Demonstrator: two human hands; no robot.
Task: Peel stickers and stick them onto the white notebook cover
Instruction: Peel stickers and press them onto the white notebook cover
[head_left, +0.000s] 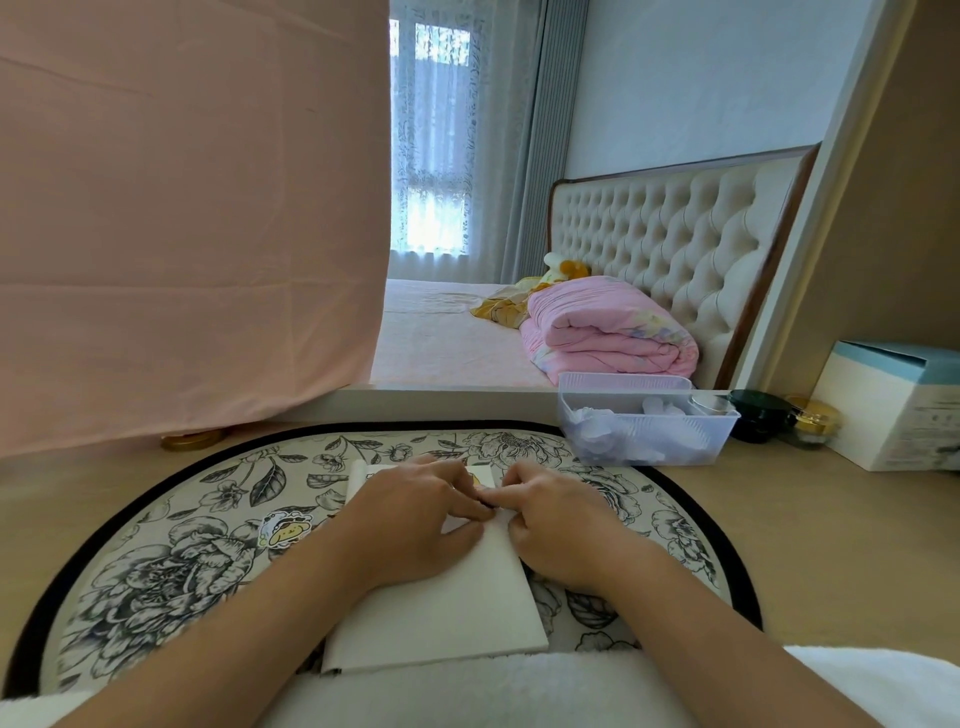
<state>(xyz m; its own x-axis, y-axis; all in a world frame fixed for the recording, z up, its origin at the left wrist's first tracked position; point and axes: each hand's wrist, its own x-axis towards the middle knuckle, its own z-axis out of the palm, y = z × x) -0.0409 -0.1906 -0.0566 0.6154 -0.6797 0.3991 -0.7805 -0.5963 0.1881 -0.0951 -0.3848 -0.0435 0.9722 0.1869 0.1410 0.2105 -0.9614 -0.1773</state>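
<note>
The notebook (441, 613) lies on the mat (156, 571), its near edge at the mat's near edge and its cover running away towards the mat's middle, slightly askew. The step in hand looks like lifting a sticker off its sheet (480, 474), which shows as a pale strip with a yellow patch at the notebook's far end. To do it well, the sheet should be pinned flat while a nail works under one corner of the sticker. The peel should then go slow and low so the sticker neither tears nor curls onto itself, and it should be held by its edge only until it is over bare cover. The left hand (415, 519) rests on the notebook, fingers curled, thumb and fingertips seemingly pinching the sheet. The right hand (556, 525) is curled too, its tips meeting the left's at the same spot. Whether it has anything between them I cannot tell. A loose duck sticker (283, 530) lies on the mat left of the notebook. Beyond the mat's far right edge stand a basket (649, 441), dark jars (758, 415) and a box (893, 410), with a bed (452, 332) behind.
</note>
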